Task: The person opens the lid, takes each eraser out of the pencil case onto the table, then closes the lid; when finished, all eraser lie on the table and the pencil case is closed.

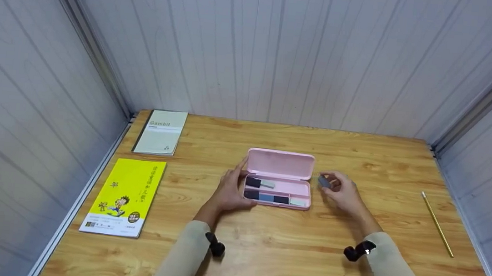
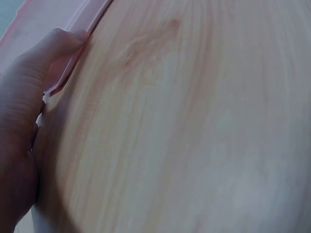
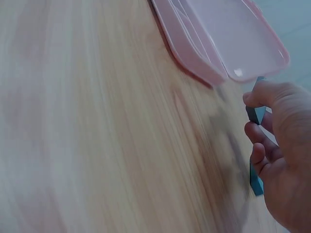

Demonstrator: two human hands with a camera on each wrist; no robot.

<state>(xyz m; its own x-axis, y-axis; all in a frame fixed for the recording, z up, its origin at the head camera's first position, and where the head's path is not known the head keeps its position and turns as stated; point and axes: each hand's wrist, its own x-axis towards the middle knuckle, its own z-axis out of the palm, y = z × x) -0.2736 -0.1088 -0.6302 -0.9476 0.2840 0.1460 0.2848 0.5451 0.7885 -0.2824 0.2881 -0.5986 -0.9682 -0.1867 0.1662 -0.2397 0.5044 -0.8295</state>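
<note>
An open pink pencil case (image 1: 280, 164) lies on the table, lid raised at the back. Several small blocks in black, blue and white lie in its compartments, among them a black-and-white block (image 1: 267, 184) at the back left. My left hand (image 1: 232, 192) grips the case's left end, the thumb (image 2: 58, 44) along its front edge in the left wrist view. To the right of the case, my right hand (image 1: 346, 193) pinches a small grey-blue block (image 1: 324, 181) between thumb and fingertips. A teal piece (image 3: 255, 180) also shows below the curled fingers in the right wrist view.
On the left lie a yellow book (image 1: 128, 194) with a cartoon cover and, behind it, a pale notebook (image 1: 160, 136). A gold pencil (image 1: 438, 224) lies at the right. Pale panel walls (image 1: 278, 50) enclose the wooden table (image 1: 278, 269) at the back and sides.
</note>
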